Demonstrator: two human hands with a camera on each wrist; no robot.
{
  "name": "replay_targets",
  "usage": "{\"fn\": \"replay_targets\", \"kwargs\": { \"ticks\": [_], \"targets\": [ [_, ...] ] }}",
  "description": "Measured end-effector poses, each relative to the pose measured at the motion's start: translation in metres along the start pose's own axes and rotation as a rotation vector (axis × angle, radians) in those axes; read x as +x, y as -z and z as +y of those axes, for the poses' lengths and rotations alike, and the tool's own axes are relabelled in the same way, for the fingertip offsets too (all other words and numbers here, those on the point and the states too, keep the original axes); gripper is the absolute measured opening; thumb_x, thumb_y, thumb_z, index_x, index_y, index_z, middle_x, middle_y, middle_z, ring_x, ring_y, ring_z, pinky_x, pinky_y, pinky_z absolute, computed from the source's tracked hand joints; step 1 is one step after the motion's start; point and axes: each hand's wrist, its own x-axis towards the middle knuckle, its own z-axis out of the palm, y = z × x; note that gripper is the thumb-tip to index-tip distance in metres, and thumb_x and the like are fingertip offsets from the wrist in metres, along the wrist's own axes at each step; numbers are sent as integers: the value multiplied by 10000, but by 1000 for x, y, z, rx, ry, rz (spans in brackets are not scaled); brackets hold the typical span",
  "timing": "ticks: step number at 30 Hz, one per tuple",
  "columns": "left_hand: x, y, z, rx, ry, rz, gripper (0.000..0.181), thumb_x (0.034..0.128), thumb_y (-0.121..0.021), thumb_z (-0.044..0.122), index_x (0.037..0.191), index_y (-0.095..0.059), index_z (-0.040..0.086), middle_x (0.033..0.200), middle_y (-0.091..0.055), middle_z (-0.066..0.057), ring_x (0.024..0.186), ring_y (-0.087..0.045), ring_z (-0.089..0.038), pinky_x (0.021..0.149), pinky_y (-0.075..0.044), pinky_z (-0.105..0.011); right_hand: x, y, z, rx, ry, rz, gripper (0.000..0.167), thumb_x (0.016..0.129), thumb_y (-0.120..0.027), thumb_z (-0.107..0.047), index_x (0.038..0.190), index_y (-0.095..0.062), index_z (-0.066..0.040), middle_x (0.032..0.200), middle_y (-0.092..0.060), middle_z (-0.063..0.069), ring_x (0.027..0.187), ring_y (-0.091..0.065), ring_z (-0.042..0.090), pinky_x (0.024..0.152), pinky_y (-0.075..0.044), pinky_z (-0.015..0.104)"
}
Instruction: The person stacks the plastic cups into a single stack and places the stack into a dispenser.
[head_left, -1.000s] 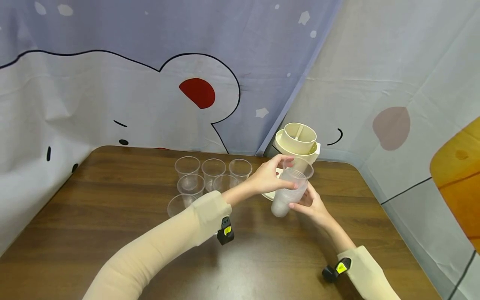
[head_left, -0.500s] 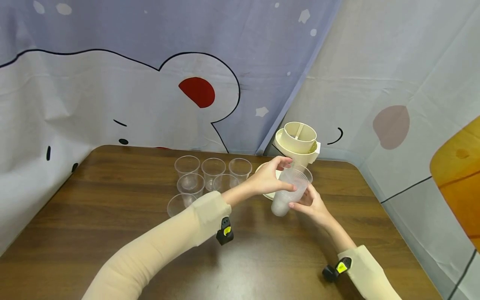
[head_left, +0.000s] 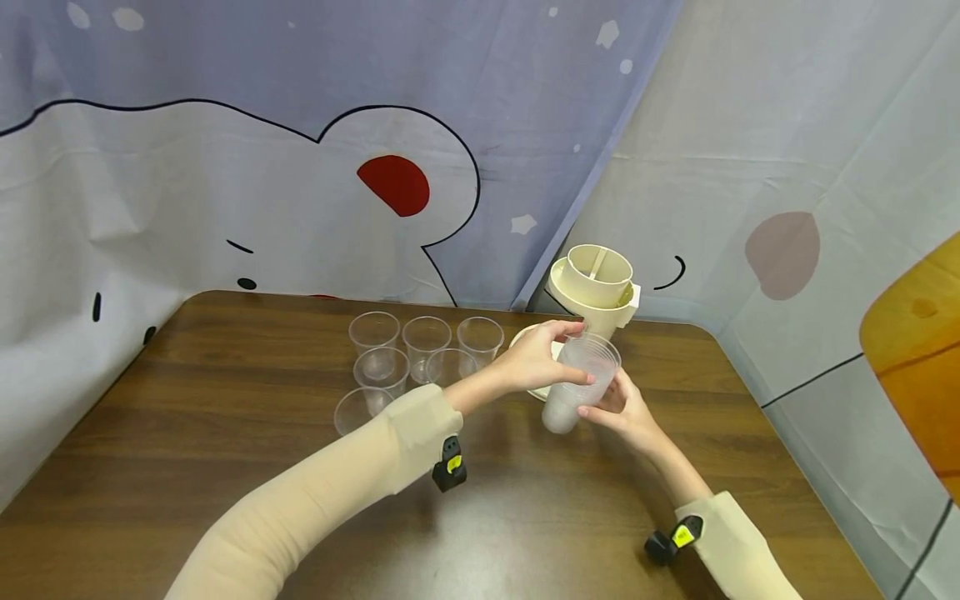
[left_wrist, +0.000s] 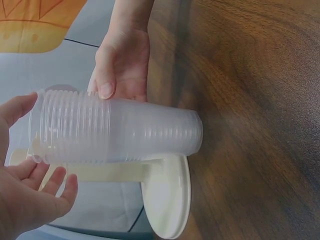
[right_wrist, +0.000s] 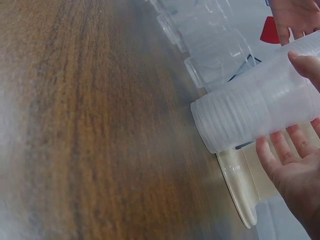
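Observation:
A tilted stack of clear plastic cups (head_left: 573, 396) is held above the wooden table, rims up and to the right in the head view. My right hand (head_left: 630, 417) grips the stack around its lower part, thumb on the near side. At the upper end, my left hand (head_left: 536, 358) pinches the rim of the top cup between thumb and fingers. In the left wrist view, many ridged rims of the stack (left_wrist: 75, 125) sit closely nested. The right wrist view shows the stack's base end (right_wrist: 220, 125) near the tabletop, with my right fingers (right_wrist: 287, 147) below it.
Several single clear cups (head_left: 377, 332) stand upright in a group left of the hands, partly behind the left forearm. A cream-coloured appliance (head_left: 592, 292) with an open cylinder on top and a round base stands behind the stack. Patterned cloth (head_left: 300, 208) hangs behind the table.
The top cup, raised out of the stack earlier, has sunk down into it, and its rim now lies close to the others. My left hand lowered slightly with it; the right hand stayed still.

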Motion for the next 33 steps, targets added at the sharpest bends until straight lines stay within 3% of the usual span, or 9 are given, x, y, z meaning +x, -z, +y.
{"fn": "replay_targets", "kwargs": {
  "ticks": [11, 23, 33],
  "targets": [
    [-1, -1, -3, -18, -18, -3, 727, 767, -791, 248, 1388, -482, 29, 1405, -540, -72, 1257, -527, -229, 1054, -440, -357, 0, 0, 0, -2, 0, -16, 785, 803, -660, 99, 1465, -276, -73, 1305, -536, -122, 1149, -581, 37, 902, -524, 219],
    [-2, -3, -3, -62, 44, -11, 727, 757, -798, 244, 1380, -483, 38, 1399, -541, -74, 1236, -538, -231, 1003, -479, -319, 0, -1, 2, 6, 11, -2, 794, 790, -667, 109, 1461, -287, -78, 1298, -543, -125, 1156, -575, 29, 916, -516, 208],
    [-4, -3, -4, -89, 48, -7, 711, 765, -796, 240, 1377, -481, 62, 1372, -549, -85, 1203, -550, -245, 968, -490, -314, 1, 0, 3, 15, 13, -1, 787, 789, -653, 131, 1456, -285, -67, 1286, -549, -119, 1149, -578, 31, 913, -517, 206]
  ]
}}
